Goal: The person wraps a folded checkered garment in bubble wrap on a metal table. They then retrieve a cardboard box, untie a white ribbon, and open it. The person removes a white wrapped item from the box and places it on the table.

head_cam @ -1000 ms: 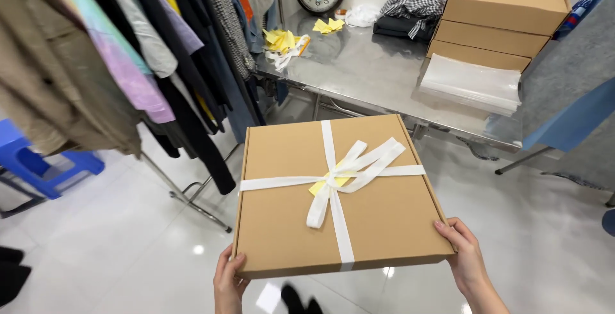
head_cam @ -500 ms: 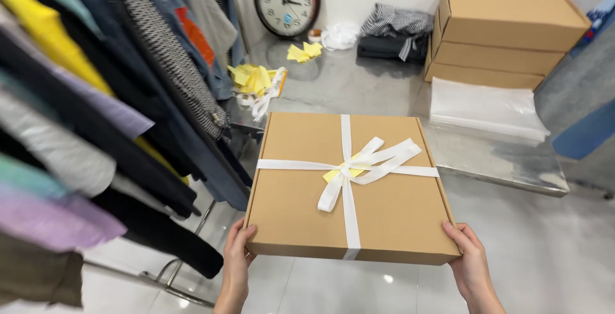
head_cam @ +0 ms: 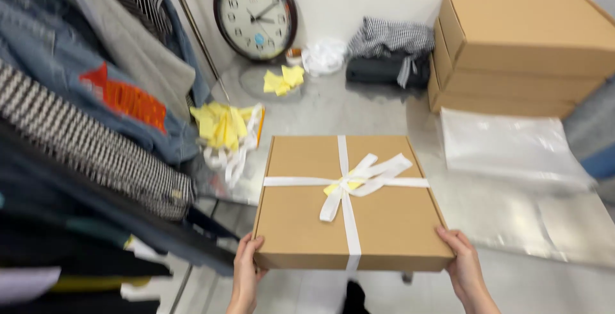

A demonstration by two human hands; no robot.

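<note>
Head view: flat cardboard box [head_cam: 349, 218] with white ribbon bow [head_cam: 359, 183], grasped at near corners by left hand [head_cam: 245, 269] and right hand [head_cam: 462, 266], now carried forward over the steel bench [head_cam: 384, 112]; clock [head_cam: 255, 12] nearer.

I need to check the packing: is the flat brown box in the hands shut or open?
Shut. The lid of the flat brown box lies flat, and a white ribbon crosses it, tied in a bow on top.
</note>
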